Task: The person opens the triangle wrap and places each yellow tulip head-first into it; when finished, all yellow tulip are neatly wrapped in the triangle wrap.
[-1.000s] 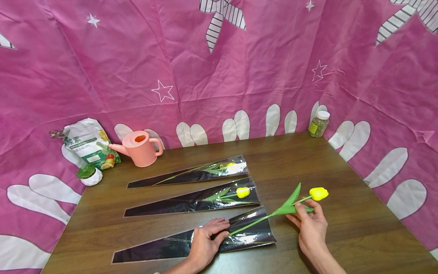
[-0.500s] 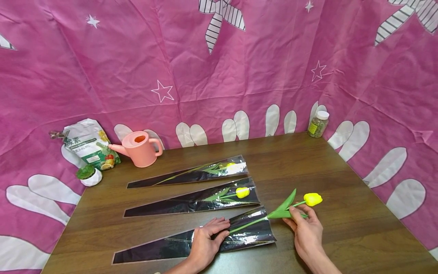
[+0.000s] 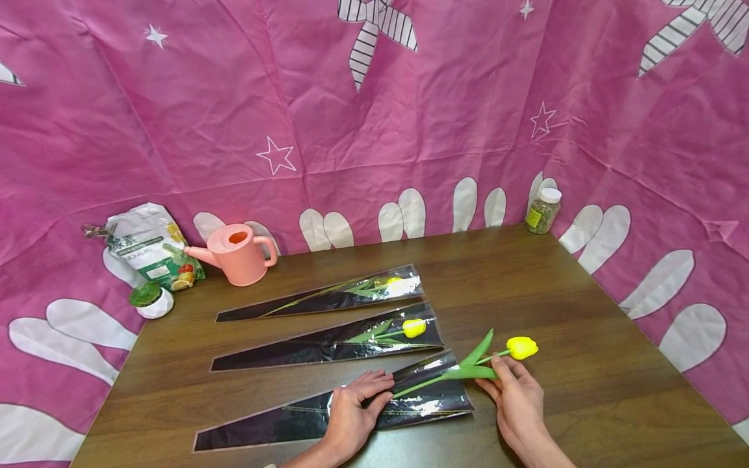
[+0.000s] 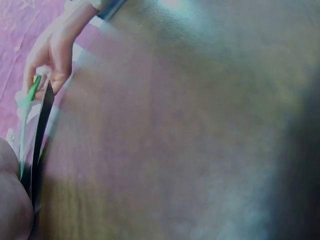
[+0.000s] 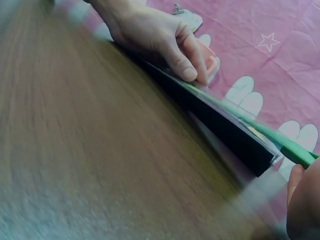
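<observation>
My left hand (image 3: 357, 411) rests on the nearest dark clear-fronted flower sleeve (image 3: 263, 422), its fingers fairly straight. The thumb and fingertips lie beside the lower stem, which runs under them. My right hand (image 3: 517, 396) pinches a yellow tulip (image 3: 523, 348) just below its bloom, near the leaves. The tulip's stem lies along the wide end of the sleeve, and its bloom and leaf tips extend beyond that end. In the right wrist view, the green stem (image 5: 235, 109) slants along the sleeve (image 5: 230, 135) toward the left hand (image 5: 160, 42). The right hand (image 4: 50, 57) also appears in the left wrist view.
Farther back lie two more sleeves, a middle one (image 3: 275, 351) and a far one (image 3: 246, 312), each with a yellow tulip inside. A pink watering can (image 3: 240, 260), a printed bag (image 3: 149, 244), a small potted plant (image 3: 153, 300) and a lidded jar (image 3: 543, 211) line the back.
My right hand has moved left and slightly down with the tulip, so more of its leaves overlap the sleeve's wide end. The left hand has stayed in place.
</observation>
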`<act>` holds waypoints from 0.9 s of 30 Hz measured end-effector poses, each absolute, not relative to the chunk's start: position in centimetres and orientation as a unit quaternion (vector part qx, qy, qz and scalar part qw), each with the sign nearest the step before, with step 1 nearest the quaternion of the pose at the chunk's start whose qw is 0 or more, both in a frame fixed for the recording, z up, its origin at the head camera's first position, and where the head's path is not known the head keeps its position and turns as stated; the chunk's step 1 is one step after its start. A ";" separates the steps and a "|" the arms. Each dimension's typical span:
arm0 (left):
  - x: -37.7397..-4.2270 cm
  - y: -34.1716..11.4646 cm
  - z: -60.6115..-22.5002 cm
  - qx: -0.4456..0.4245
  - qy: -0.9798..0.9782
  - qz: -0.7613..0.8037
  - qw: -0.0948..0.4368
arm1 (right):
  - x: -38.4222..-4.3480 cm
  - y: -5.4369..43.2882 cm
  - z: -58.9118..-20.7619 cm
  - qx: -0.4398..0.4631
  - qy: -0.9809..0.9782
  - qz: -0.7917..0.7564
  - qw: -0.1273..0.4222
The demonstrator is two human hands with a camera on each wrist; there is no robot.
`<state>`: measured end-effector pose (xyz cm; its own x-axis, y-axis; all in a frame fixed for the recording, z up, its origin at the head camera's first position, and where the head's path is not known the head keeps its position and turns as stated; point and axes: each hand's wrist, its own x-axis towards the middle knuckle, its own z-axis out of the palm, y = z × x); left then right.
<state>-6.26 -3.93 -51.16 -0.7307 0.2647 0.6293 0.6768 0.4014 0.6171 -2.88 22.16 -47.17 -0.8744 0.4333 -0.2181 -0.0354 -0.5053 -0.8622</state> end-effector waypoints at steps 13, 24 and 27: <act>-6.3 -3.8 -51.1 -0.296 -0.804 -0.463 0.228 | -2.5 22.0 -47.5 -0.208 -0.455 0.860 0.098; -6.3 -3.7 -51.0 -0.296 -0.803 -0.465 0.226 | -2.2 21.3 -47.4 -0.243 -0.492 0.833 0.060; -6.2 -3.6 -51.0 -0.292 -0.805 -0.464 0.226 | -2.1 21.3 -47.4 -0.245 -0.496 0.831 0.052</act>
<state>-6.22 -3.64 -50.96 -0.7273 0.2597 0.6353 0.6798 0.3996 0.6149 -2.12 21.30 -47.44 -0.8748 0.3289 -0.3557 0.1571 -0.5020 -0.8505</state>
